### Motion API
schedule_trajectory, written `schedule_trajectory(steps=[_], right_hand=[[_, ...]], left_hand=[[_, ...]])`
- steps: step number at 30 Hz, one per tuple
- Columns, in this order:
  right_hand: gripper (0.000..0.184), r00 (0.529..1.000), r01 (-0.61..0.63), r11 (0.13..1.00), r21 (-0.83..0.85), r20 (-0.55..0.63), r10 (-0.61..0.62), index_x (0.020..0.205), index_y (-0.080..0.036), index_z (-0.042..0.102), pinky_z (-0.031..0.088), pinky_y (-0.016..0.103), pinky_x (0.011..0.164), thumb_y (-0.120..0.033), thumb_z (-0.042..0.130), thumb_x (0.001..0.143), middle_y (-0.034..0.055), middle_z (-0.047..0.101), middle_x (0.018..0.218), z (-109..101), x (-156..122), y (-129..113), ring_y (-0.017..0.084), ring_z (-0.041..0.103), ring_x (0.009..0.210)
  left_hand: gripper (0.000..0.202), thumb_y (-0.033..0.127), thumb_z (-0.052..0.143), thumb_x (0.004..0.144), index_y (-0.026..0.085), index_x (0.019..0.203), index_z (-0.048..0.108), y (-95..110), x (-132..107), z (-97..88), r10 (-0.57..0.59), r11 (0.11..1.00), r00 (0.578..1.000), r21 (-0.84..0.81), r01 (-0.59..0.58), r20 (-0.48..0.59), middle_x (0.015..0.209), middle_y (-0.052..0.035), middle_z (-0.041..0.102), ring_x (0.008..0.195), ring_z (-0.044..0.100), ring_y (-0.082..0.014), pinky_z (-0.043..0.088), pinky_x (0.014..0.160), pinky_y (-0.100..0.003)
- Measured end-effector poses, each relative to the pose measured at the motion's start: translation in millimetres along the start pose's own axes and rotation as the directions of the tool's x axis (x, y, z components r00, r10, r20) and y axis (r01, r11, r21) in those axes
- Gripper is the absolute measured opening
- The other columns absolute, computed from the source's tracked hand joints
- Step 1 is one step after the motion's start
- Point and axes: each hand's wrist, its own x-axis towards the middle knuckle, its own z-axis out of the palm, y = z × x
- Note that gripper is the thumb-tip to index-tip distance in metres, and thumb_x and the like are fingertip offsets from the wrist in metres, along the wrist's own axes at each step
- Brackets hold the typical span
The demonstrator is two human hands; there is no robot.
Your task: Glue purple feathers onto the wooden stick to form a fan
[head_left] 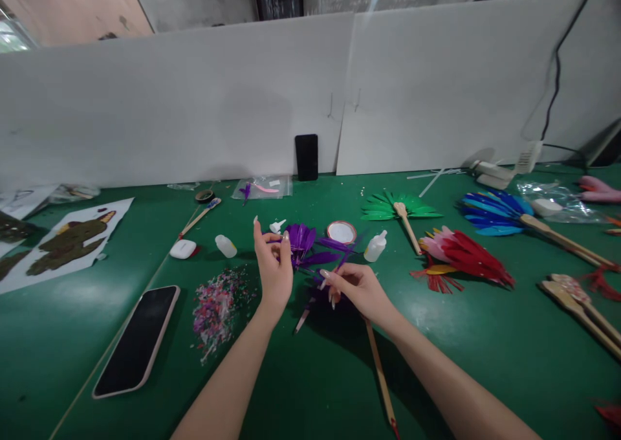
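My right hand is closed in a pinch, with a slim purple feather rising from its fingertips. To its left, my left hand is raised with thumb and forefinger apart; its other fingers are partly hidden. Beside the left thumb lies a bunch of purple feathers. More dark purple feathers show below and between the hands, partly covered. From under my right hand a wooden handle with a red cord end runs toward me.
Nearby are white bottles, a round lid, scattered colored bits and a phone. Rightward lie green, red and blue feather fans. A white board stands behind the green table.
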Motion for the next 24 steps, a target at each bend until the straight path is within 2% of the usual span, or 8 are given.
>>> schedule_trajectory(steps=[1, 3, 6, 8, 11, 15, 19, 24], right_hand=[[0.034, 1.000, -0.007, 1.000, 0.002, -0.005, 0.007, 0.056, -0.015, 0.057, 0.044, 0.022, 0.044, -0.045, 0.065, 0.071, -0.0014, 0.056, 0.046, 0, 0, 0, 0.009, 0.051, 0.041], [0.035, 1.000, -0.016, 1.000, 0.001, 0.003, 0.016, 0.058, -0.016, 0.056, 0.043, 0.022, 0.044, -0.046, 0.064, 0.072, -0.0018, 0.056, 0.046, 0, 0, 0, 0.009, 0.050, 0.041], [0.037, 0.996, -0.014, 1.000, -0.025, 0.084, 0.016, 0.060, -0.017, 0.055, 0.043, 0.022, 0.045, -0.049, 0.058, 0.077, -0.0023, 0.055, 0.046, -1, -1, -2, 0.009, 0.051, 0.042], [0.038, 0.984, -0.024, 0.999, -0.035, 0.176, 0.030, 0.062, -0.017, 0.055, 0.043, 0.022, 0.046, -0.051, 0.054, 0.079, -0.0026, 0.054, 0.047, -1, -3, -4, 0.010, 0.051, 0.043], [0.040, 0.946, -0.069, 0.997, -0.020, 0.315, 0.072, 0.065, -0.016, 0.054, 0.042, 0.022, 0.047, -0.053, 0.049, 0.082, -0.0030, 0.053, 0.047, -1, -6, -6, 0.009, 0.052, 0.043], [0.039, 0.919, -0.092, 0.995, -0.045, 0.380, 0.103, 0.065, -0.016, 0.053, 0.042, 0.021, 0.048, -0.051, 0.048, 0.083, -0.0026, 0.054, 0.051, -2, -8, -5, 0.009, 0.052, 0.044], [0.040, 0.919, -0.072, 0.993, -0.088, 0.381, 0.101, 0.062, -0.017, 0.051, 0.041, 0.021, 0.047, -0.050, 0.047, 0.084, -0.0025, 0.053, 0.051, -1, -9, -5, 0.009, 0.051, 0.044], [0.045, 0.937, -0.047, 0.978, -0.205, 0.329, 0.114, 0.051, -0.018, 0.042, 0.032, 0.019, 0.040, -0.048, 0.048, 0.084, -0.0048, 0.045, 0.041, -1, -9, -7, 0.007, 0.043, 0.037]], left_hand=[[0.063, 0.037, 0.054, 0.081, 0.027, 0.137, 0.028, 2, 0, 0.0, 0.027, 1.000, 1.000, 0.001, -0.027, 0.006, 0.091, -0.0029, 0.051, 0.063, 0.047, -0.0095, 0.040, 0.059, -0.020], [0.044, 0.037, 0.052, 0.082, 0.025, 0.124, 0.049, 4, -2, 0.5, 0.055, 0.998, 0.991, 0.013, -0.057, 0.120, 0.088, -0.0036, 0.053, 0.067, 0.048, -0.0110, 0.040, 0.062, -0.021], [0.029, 0.038, 0.047, 0.084, 0.021, 0.097, 0.066, 7, -5, 3.5, -0.019, 1.000, 0.909, 0.004, 0.019, 0.416, 0.079, -0.0035, 0.054, 0.067, 0.048, -0.0116, 0.038, 0.062, -0.021], [0.026, 0.039, 0.053, 0.080, 0.019, 0.088, 0.069, 10, -8, 6.4, -0.096, 0.992, 0.841, -0.016, 0.124, 0.532, 0.078, -0.0031, 0.055, 0.067, 0.049, -0.0117, 0.038, 0.061, -0.021], [0.022, 0.036, 0.064, 0.071, 0.017, 0.080, 0.068, 15, -12, 9.3, -0.191, 0.960, 0.771, -0.049, 0.276, 0.607, 0.076, -0.0022, 0.057, 0.068, 0.050, -0.0120, 0.038, 0.060, -0.021], [0.020, 0.033, 0.068, 0.068, 0.015, 0.076, 0.066, 17, -13, 8.0, -0.243, 0.918, 0.700, -0.074, 0.390, 0.672, 0.071, -0.0012, 0.059, 0.065, 0.050, -0.0109, 0.038, 0.061, -0.021], [0.017, 0.029, 0.069, 0.066, 0.014, 0.072, 0.064, 14, -11, 5.5, -0.257, 0.903, 0.691, -0.087, 0.421, 0.676, 0.068, 0.0002, 0.058, 0.065, 0.049, -0.0092, 0.037, 0.062, -0.020], [0.019, 0.030, 0.069, 0.068, 0.014, 0.072, 0.061, 9, -8, 3.9, -0.288, 0.892, 0.729, -0.104, 0.441, 0.622, 0.056, 0.0054, 0.045, 0.049, 0.036, -0.0038, 0.027, 0.049, -0.018]])
